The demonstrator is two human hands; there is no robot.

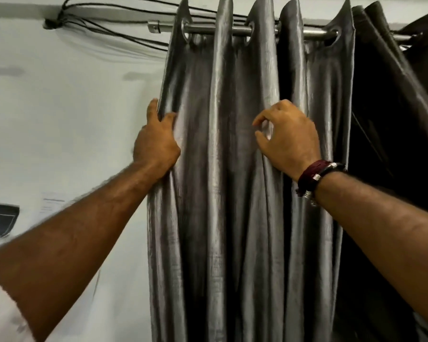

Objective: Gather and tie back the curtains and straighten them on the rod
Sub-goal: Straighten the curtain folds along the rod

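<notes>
Two bare hands are on the shiny grey pleated eyelet curtain (223, 169), which hangs bunched from the steel rod (240, 30). The left hand (156, 141) grips the curtain's outer left edge, thumb over the fold, probably to steady it. The right hand (287, 139), fingers curled, pinches a middle pleat, likely to even the folds. Right of this curtain hangs a darker curtain (391, 107); black cables (124, 23) run left of the rod, clear of both hands.

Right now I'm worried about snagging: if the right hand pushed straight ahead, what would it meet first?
Probably the shiny grey eyelet curtain: the right hand already curls at a fold, though depth is unclear.
</notes>
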